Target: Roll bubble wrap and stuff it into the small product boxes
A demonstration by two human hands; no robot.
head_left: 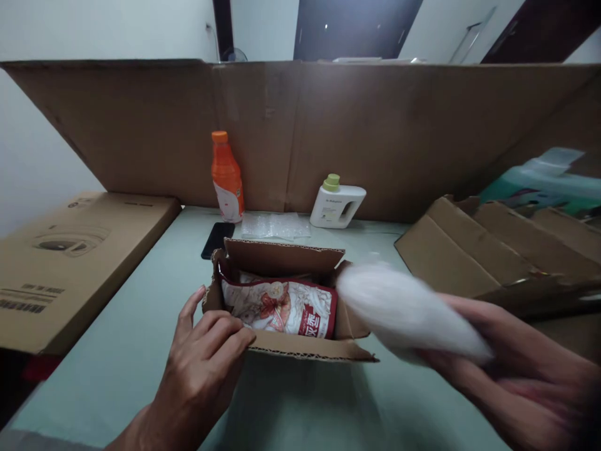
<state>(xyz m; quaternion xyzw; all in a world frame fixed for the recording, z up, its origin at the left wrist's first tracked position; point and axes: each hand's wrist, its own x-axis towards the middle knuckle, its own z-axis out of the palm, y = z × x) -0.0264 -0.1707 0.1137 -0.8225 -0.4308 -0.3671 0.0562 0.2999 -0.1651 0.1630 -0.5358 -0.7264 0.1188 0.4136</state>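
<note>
An open cardboard box [310, 346] stands in the middle of the table, its flaps raised or folded outward. Inside lies a red and white printed food pouch [277, 307] with a picture and large characters on it. My left hand [201, 351] grips the near left corner of the box, fingers curled over the front flap and thumb at the left side. To the right of the box, my right hand [498, 369] holds a white, soft-looking bundle [408, 307] in the air by its right end. Motion blurs the bundle, so its material cannot be made out.
Behind the box are an orange bottle [227, 181], a black phone [218, 240], a flat piece of bubble wrap [276, 225] and a white jug [337, 205]. A flat carton [79, 263] lies left. At right, a large carton [460, 250] holds teal bottles [544, 181].
</note>
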